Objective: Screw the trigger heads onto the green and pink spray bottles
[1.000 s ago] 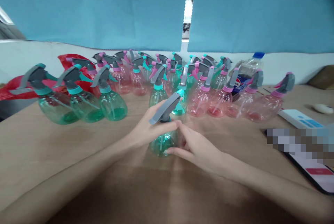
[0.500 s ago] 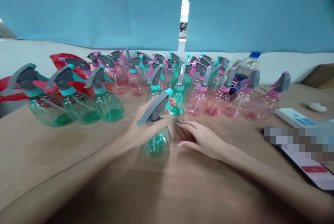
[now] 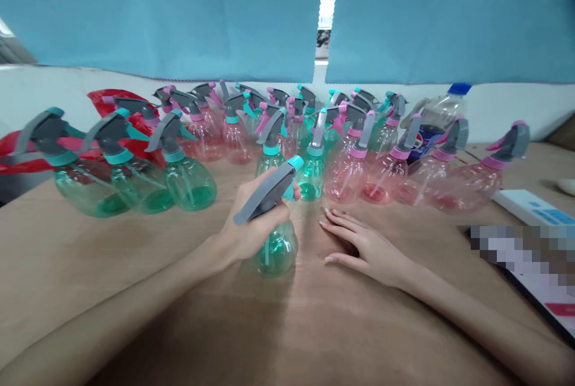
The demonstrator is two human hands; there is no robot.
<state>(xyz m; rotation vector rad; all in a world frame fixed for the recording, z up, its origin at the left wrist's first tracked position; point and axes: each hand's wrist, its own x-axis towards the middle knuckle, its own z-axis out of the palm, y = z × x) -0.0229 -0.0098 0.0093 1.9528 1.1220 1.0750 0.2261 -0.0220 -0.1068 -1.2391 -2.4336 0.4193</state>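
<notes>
1. At the left of the frame, three green spray bottles (image 3: 142, 185) stand on the wooden table (image 3: 135, 254), with a red plastic bag (image 3: 110, 111) behind them.
2. Just left of centre, the left hand (image 3: 242, 227) is wrapped around the neck of a clear green bottle (image 3: 276, 251), under its grey sprayer head (image 3: 267, 194). Whether its base touches the table, I cannot tell.
3. That bottle looks light, thin-walled and slightly springy; its smooth, rounded belly could slip or dent if squeezed. The narrow neck seems the surest hold, with fingers kept off the teal trigger.
4. Right of centre, the right hand (image 3: 372, 245) is empty, palm down, thumb and fingers apart, well clear of the held bottle.
5. Further right, pink spray bottles (image 3: 345, 179) stand beyond that hand; a white box (image 3: 536, 206) lies near the right edge.
</notes>
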